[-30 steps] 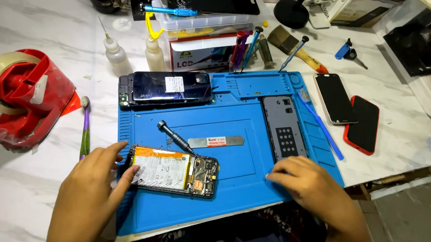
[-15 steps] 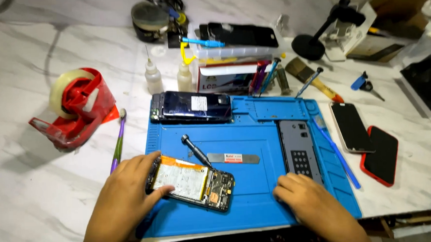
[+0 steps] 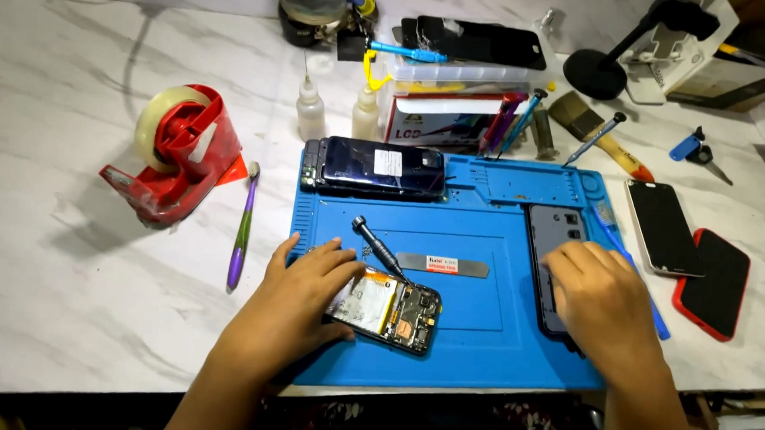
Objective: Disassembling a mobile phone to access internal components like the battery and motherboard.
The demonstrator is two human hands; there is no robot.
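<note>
— So, where is the opened phone [image 3: 389, 308]?
— Flat on the blue mat [image 3: 484, 323] near its front edge, insides up. The left hand [image 3: 295, 300] lies on its left end, fingers spread, pinning it rather than gripping.
— And the right hand [image 3: 600, 295]?
— Well apart from the left, palm down on the grey back cover [image 3: 556, 232], fingers loosely curled. A screwdriver [image 3: 378, 247] and a metal pry tool [image 3: 443, 264] lie between them on the table's mat.

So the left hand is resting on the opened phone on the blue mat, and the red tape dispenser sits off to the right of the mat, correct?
Not quite. The head view shows the red tape dispenser left of the blue mat, not right. The left hand does rest on the opened phone.
</note>
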